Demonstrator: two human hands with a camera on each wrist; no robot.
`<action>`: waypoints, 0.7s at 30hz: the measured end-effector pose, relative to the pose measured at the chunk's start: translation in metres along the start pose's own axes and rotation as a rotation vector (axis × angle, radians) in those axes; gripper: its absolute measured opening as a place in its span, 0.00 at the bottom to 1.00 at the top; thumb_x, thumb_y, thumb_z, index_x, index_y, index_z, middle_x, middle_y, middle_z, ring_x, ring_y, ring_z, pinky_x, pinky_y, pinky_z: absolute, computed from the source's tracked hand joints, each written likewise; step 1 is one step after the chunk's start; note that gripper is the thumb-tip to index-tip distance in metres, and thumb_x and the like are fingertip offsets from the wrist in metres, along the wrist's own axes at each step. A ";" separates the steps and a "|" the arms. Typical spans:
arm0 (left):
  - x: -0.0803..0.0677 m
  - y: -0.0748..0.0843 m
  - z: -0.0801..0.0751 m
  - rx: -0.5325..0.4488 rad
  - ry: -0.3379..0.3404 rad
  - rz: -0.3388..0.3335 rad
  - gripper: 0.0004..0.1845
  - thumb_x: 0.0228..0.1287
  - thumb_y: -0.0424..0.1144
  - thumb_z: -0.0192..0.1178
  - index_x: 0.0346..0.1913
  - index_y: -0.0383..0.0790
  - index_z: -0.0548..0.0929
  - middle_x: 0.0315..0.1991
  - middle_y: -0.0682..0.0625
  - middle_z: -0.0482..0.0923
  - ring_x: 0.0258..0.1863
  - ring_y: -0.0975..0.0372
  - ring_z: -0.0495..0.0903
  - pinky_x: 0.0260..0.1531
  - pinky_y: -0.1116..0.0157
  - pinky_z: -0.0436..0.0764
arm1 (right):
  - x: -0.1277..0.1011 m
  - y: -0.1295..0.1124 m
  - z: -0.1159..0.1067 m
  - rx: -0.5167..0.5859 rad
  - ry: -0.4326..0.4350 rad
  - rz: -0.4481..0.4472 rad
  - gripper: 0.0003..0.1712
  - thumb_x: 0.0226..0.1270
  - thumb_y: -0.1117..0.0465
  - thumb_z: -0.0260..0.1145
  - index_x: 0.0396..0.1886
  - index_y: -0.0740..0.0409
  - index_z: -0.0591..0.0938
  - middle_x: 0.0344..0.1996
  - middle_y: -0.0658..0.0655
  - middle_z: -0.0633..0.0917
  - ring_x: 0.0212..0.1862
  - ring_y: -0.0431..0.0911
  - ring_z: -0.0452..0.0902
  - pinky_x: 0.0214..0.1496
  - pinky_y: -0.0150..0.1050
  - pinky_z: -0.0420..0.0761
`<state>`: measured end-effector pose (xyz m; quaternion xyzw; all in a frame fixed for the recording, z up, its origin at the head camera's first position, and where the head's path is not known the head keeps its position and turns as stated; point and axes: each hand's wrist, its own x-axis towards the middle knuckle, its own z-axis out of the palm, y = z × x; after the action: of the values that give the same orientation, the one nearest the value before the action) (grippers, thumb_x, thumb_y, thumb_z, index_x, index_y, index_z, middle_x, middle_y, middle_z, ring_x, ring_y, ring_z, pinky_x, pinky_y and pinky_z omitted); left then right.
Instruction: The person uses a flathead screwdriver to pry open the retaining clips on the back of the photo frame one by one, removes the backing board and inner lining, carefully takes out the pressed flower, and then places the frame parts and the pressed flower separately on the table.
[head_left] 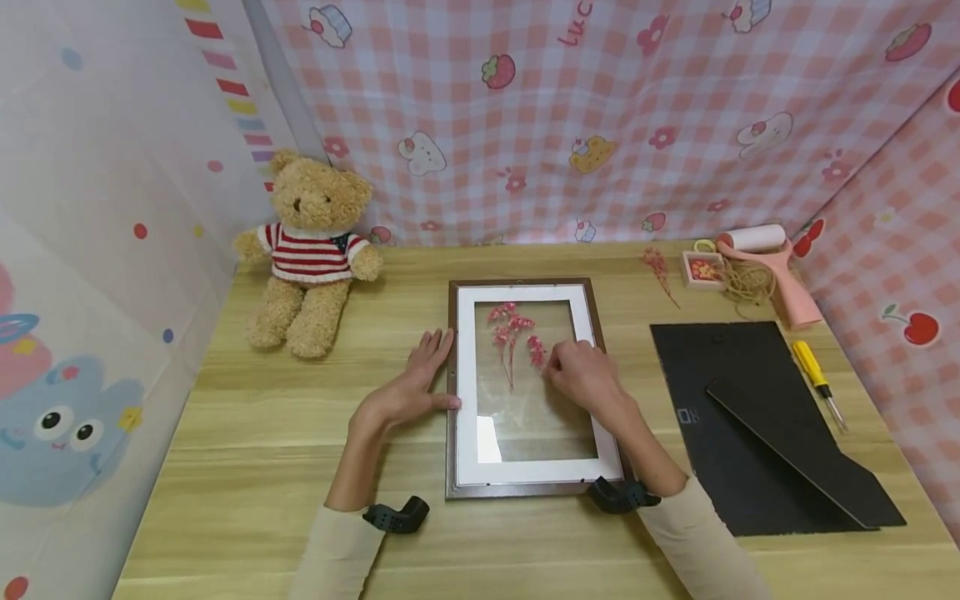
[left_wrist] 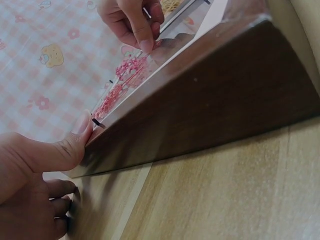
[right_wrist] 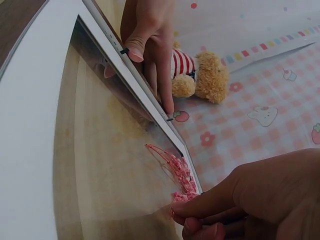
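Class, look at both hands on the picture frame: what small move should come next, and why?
Probably nudge the pink dried flowers a little toward the centre. The right hand pinches a sprig on the glass near the mat's right edge, while the left hand steadies the frame by its left side.

A picture frame (head_left: pixel 525 387) lies flat at the middle of the counter (head_left: pixel 247 467). Left of the frame and farther back sits a teddy bear (head_left: pixel 311 250). Right of the frame lies a backing board (head_left: pixel 757 425), with a screwdriver (head_left: pixel 819 382) beyond it. Dried flowers (head_left: pixel 513 337) lie inside the frame.
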<state>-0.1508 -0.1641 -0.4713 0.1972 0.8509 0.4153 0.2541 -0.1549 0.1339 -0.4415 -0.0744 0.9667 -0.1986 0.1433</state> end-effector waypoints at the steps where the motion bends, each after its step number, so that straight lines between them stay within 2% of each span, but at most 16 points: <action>1: 0.000 0.000 0.000 -0.003 0.002 0.001 0.60 0.74 0.39 0.70 0.89 0.33 0.35 0.89 0.31 0.22 0.88 0.40 0.20 0.87 0.42 0.27 | 0.000 0.001 0.000 0.007 -0.001 -0.005 0.07 0.75 0.64 0.71 0.37 0.61 0.93 0.32 0.58 0.91 0.32 0.49 0.81 0.33 0.44 0.82; 8: -0.001 -0.005 0.001 -0.009 0.019 0.040 0.60 0.74 0.42 0.71 0.89 0.33 0.36 0.89 0.30 0.24 0.88 0.39 0.22 0.86 0.40 0.28 | 0.001 0.009 -0.003 0.138 -0.022 -0.060 0.09 0.76 0.63 0.73 0.40 0.66 0.91 0.33 0.59 0.91 0.30 0.45 0.75 0.31 0.35 0.73; 15: -0.001 -0.006 0.001 -0.045 0.019 0.061 0.61 0.72 0.45 0.72 0.89 0.33 0.37 0.88 0.29 0.24 0.88 0.38 0.21 0.86 0.39 0.27 | 0.006 0.020 -0.015 0.149 -0.007 -0.081 0.08 0.76 0.66 0.71 0.41 0.69 0.90 0.35 0.62 0.91 0.33 0.47 0.79 0.34 0.36 0.78; 21: 0.001 -0.010 0.003 -0.024 0.025 0.061 0.61 0.72 0.45 0.72 0.89 0.33 0.37 0.88 0.29 0.24 0.88 0.38 0.21 0.86 0.40 0.27 | 0.011 0.039 -0.033 0.186 0.031 -0.072 0.08 0.78 0.67 0.68 0.38 0.69 0.89 0.30 0.60 0.88 0.30 0.46 0.76 0.32 0.37 0.72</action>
<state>-0.1509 -0.1677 -0.4812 0.2146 0.8426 0.4354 0.2333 -0.1787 0.1792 -0.4304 -0.0923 0.9429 -0.2935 0.1272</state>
